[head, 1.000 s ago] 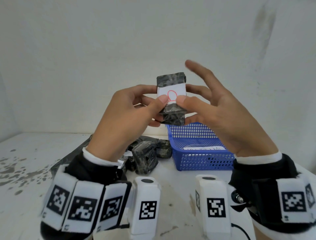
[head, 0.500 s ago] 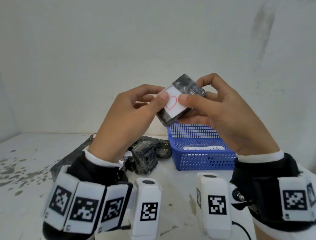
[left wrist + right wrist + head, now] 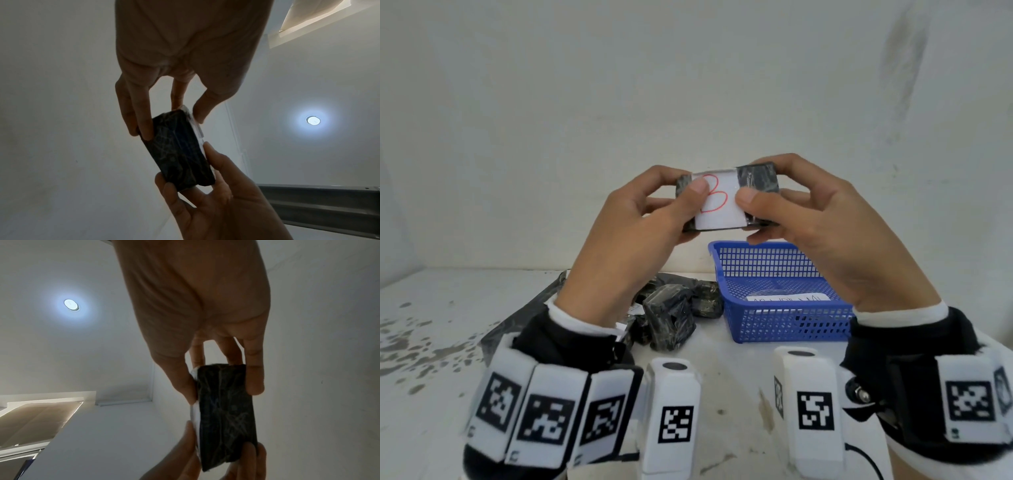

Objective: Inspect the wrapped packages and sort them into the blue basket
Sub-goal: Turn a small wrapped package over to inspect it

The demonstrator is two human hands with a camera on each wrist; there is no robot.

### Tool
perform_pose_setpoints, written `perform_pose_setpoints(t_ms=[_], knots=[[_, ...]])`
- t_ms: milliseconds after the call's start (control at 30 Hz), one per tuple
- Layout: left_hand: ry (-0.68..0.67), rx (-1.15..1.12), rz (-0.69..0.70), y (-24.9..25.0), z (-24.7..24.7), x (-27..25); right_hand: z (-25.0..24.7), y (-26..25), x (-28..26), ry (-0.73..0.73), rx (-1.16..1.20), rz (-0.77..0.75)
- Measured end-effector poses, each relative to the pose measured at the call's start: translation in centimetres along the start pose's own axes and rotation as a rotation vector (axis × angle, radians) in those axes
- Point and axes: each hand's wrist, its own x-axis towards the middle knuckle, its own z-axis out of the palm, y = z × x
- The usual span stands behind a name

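Note:
I hold a black-wrapped package (image 3: 756,181) level in the air above the blue basket (image 3: 784,318). Its white label (image 3: 719,212) faces me and bears a red "B". My left hand (image 3: 654,222) pinches the package's left end, thumb on the label. My right hand (image 3: 801,212) pinches the right end, thumb at the label's edge. In the left wrist view the package (image 3: 180,152) shows its dark back, as does the package (image 3: 226,415) in the right wrist view. The basket holds a white slip (image 3: 787,297).
A heap of several black-wrapped packages (image 3: 671,315) lies on the white table (image 3: 431,342) left of the basket, on a dark plastic sheet (image 3: 517,325). A white wall stands close behind. Dark spots mark the table at the left.
The package has turned from upright to lying level, so the label now reads as a red "B". My right hand's fingers have closed around its right end.

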Motion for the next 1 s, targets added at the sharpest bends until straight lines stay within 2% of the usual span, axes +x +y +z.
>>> perform_pose_setpoints(t_ms=[333,433,567,733,867,1000], knots=[[0.019,0.035,0.022,-0.4,-0.3,0.3,0.1,0.2,0.1,0.012,0.047,0.012],[0.034,0.051,0.041,-0.7,-0.2,0.4,-0.1,0.4,0.1,0.004,0.0,-0.003],[0.066,0.07,0.058,-1.2,0.2,0.6,-1.2,-0.1,-0.4,-0.115,-0.17,-0.019],[0.011,0.152,0.067,-2.5,1.6,0.7,-3.0,0.9,-0.4,-0.115,-0.187,0.026],[-0.082,0.318,-0.095,-5.0,2.2,1.2,-5.7,3.6,0.8,-0.052,-0.179,0.141],[-0.216,0.555,-0.264,-7.9,3.5,2.9,-8.6,7.8,2.9,-0.024,-0.31,0.333]])
